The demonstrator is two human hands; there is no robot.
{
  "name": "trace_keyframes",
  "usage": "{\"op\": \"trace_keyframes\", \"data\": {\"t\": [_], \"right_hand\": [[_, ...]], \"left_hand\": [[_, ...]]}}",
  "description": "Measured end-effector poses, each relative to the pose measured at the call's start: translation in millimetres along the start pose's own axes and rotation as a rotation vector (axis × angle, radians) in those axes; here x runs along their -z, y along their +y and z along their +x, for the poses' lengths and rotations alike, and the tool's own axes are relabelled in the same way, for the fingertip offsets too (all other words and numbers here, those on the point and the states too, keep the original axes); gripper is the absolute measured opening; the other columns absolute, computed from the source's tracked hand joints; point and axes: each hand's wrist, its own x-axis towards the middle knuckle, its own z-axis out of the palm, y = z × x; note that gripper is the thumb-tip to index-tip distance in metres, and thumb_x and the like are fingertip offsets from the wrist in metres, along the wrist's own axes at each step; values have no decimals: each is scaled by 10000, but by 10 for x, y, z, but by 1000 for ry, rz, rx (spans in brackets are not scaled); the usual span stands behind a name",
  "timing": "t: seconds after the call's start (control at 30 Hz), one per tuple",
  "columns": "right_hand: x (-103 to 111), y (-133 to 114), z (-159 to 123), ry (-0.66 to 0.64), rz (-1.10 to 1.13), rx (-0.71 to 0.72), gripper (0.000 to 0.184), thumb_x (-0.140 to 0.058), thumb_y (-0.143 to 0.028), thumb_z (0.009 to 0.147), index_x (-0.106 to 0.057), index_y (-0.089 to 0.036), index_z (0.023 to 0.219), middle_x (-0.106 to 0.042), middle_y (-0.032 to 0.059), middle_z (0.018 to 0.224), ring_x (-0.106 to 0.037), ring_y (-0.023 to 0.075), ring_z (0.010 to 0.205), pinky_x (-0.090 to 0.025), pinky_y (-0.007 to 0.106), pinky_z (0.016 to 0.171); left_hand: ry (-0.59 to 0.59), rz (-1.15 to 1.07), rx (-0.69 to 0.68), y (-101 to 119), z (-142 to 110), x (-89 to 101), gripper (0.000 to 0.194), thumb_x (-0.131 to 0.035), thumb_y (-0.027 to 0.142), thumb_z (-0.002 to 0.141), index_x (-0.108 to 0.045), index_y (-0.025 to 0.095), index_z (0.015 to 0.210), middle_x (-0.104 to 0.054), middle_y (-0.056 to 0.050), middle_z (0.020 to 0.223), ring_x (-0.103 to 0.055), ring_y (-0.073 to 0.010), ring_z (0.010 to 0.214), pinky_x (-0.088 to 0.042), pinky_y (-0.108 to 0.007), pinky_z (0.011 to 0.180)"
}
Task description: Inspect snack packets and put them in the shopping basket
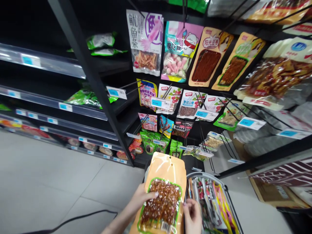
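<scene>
Over pale floor tiles (65, 175), by black shelving (96, 81), probably several orange packets (167, 191).

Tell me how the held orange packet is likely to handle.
The packet is probably slippery, as its glossy surface throws bright glare. It is unlikely to roll, being flat and broad. With its filling below a plain top, it may feel bottom-heavy when lifted from above.
</scene>
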Motion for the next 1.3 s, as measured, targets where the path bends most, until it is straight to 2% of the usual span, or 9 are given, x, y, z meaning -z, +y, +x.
{"op": "trace_keyframes", "data": {"t": [0.17, 0.27, 0.43, 0.5, 0.63, 0.73, 0.97, 1.17, 1.3], "right_hand": [[-47, -35, -52, -89, -28, -9, 345, -676, -420, 600, -498, -197, 795, -382, -98, 509, -374, 102, 463, -302, 223, 475], [-34, -51, -45, -114, -60, -15, 323, -679, -433, 586, -497, -201, 717, -339, -103, 496, -333, 90, 437, -268, 216, 446], [10, -145, -106, -39, -153, 33, 328, -636, -508, 639, -521, -209, 711, -474, -62, 495, -416, 116, 434, -332, 234, 455], [0, -178, -138, -36, -95, 4, 339, -634, -512, 649, -520, -212, 756, -557, -36, 543, -494, 138, 475, -376, 238, 488], [-58, -188, -145, -126, 179, -110, 434, -699, -496, 579, -522, -209, 851, -659, 17, 653, -614, 202, 617, -443, 263, 554], [-67, -188, -107, -187, 213, -132, 391, -709, -471, 566, -591, -173, 790, -667, 42, 642, -615, 211, 608, -460, 281, 571], [-1, -255, -61, -69, 164, -89, 338, -686, -469, 592, -619, -159, 706, -648, 20, 594, -574, 178, 553, -437, 251, 526], [81, -158, -12, -39, 195, -87, 310, -687, -447, 617, -586, -169, 708, -622, -4, 604, -515, 143, 568, -394, 222, 546], [208, -93, 59, -51, 213, -111, 308, -686, -458, 625, -565, -179, 672, -525, -44, 510, -491, 139, 553, -370, 216, 526]], "left_hand": [[26, 7, -23, 12, -18, -44, 380, -789, 236, 466, -687, 121, 813, -704, -46, 767, -600, -217, 725, -458, -295, 685], [47, 37, -20, -1, -3, -24, 415, -794, 240, 459, -684, 111, 837, -708, -63, 800, -604, -229, 742, -462, -302, 686], [67, 52, -35, -45, 29, -18, 422, -804, 258, 441, -684, 93, 811, -710, -74, 754, -614, -250, 749, -467, -318, 700], [70, 53, -37, -60, 30, -26, 438, -806, 266, 441, -682, 88, 821, -712, -84, 776, -618, -254, 757, -470, -326, 713], [54, 47, -52, -81, 25, -27, 469, -796, 304, 478, -672, 86, 874, -714, -106, 849, -621, -260, 794, -472, -340, 744], [56, 45, -66, -87, 19, -22, 450, -789, 333, 497, -676, 88, 857, -716, -101, 834, -623, -258, 789, -469, -335, 745], [104, 101, -53, -60, 14, -9, 419, -761, 401, 537, -684, 108, 826, -707, -62, 767, -611, -259, 803, -447, -330, 766], [31, 91, -63, -13, 6, 16, 413, -764, 379, 540, -691, 112, 846, -712, -72, 792, -616, -275, 830, -440, -347, 793], [-50, 72, -32, 30, -8, 23, 432, -781, 326, 520, -686, 115, 885, -715, -79, 821, -616, -284, 849, -451, -351, 776]]}}
